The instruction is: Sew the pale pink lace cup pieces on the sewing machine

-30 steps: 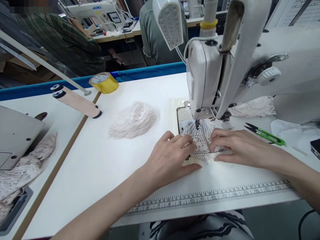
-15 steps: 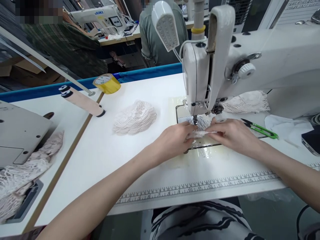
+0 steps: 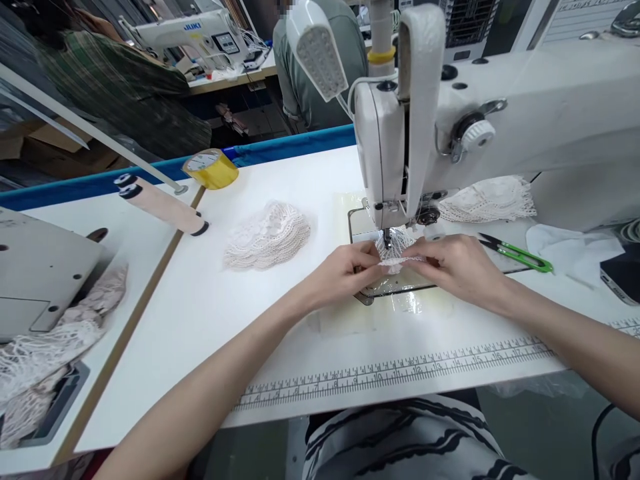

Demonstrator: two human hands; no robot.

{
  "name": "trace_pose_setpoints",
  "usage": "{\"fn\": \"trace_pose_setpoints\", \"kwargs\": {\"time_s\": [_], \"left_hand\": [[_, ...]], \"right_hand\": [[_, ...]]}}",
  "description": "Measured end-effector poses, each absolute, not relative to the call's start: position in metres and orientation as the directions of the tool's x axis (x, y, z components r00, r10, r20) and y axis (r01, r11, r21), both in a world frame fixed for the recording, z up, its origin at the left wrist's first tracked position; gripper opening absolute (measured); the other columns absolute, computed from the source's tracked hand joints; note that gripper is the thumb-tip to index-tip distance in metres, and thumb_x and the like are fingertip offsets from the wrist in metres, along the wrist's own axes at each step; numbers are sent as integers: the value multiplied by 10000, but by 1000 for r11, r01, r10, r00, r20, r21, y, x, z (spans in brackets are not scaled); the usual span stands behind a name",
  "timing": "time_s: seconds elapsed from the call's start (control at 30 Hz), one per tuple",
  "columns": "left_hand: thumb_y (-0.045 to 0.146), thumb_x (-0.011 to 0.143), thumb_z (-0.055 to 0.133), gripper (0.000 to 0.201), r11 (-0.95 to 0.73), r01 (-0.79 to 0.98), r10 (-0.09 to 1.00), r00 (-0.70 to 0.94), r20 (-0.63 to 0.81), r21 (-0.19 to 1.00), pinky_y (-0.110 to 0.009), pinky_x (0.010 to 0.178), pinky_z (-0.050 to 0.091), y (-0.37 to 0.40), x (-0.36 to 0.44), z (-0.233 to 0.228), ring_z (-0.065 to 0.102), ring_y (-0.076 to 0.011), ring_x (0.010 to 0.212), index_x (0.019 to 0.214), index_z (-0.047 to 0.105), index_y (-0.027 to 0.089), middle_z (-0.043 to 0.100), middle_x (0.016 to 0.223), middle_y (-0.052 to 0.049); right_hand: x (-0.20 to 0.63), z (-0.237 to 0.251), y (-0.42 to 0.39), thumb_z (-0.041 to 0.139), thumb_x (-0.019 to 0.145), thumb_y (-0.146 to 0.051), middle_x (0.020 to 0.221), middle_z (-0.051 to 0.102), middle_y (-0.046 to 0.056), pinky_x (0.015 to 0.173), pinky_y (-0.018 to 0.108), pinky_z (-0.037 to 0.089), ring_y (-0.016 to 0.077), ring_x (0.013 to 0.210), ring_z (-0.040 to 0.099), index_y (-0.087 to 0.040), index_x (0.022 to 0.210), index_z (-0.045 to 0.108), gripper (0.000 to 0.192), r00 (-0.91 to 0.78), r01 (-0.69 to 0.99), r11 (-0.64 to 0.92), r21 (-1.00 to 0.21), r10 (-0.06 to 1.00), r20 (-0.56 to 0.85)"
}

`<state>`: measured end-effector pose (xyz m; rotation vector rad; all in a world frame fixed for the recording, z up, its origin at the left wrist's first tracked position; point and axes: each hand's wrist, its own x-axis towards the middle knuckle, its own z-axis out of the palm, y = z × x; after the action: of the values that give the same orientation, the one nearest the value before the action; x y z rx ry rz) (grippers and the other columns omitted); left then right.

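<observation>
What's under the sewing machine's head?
White lace, its near edge pinched by the left hand and right hand. Part of the plate beneath is covered and can't be seen.

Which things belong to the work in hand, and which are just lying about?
In use:
- lace piece, pinched by left hand and right hand
- sewing machine
- perhaps lace stack

Apparently lying about:
- yellow tape roll
- green thread snips
- white cloth

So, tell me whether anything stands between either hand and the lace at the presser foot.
Nothing visible: the left hand and right hand both pinch the near edge of the lace, in front of the presser foot.
</observation>
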<state>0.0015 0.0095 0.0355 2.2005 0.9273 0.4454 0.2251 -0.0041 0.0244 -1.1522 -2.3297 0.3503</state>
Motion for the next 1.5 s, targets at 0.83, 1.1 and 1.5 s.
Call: {"fn": "trace_pose_setpoints", "kwargs": {"time_s": [0.83,1.1,1.5], "left_hand": [[206,918,510,288,-767,633,552,735,394,-107,-465,1075,315,-26,5,11,605,-196,1108,1190,607,194,666,1160,-78],[217,933,480,277,-753,652,564,710,422,-90,-521,1102,278,-10,4,6,619,-201,1090,1175,614,205,670,1153,-71],[209,907,520,258,-713,693,662,618,425,102,-523,1059,318,2,7,6,612,-198,1038,1131,645,240,660,1115,-60]], "right_hand": [[227,14,-5,582,857,-138,966,726,-10,749,325,371,179,868,610,-176,921,692,133,-702,565,820,-90,535,469],[224,7,4,517,909,-160,881,735,9,748,333,409,174,745,613,-190,955,701,192,-666,618,785,-47,554,499],[222,0,13,536,896,-208,842,716,45,787,357,444,198,788,608,-200,1015,713,213,-625,670,742,-9,570,534]]}}
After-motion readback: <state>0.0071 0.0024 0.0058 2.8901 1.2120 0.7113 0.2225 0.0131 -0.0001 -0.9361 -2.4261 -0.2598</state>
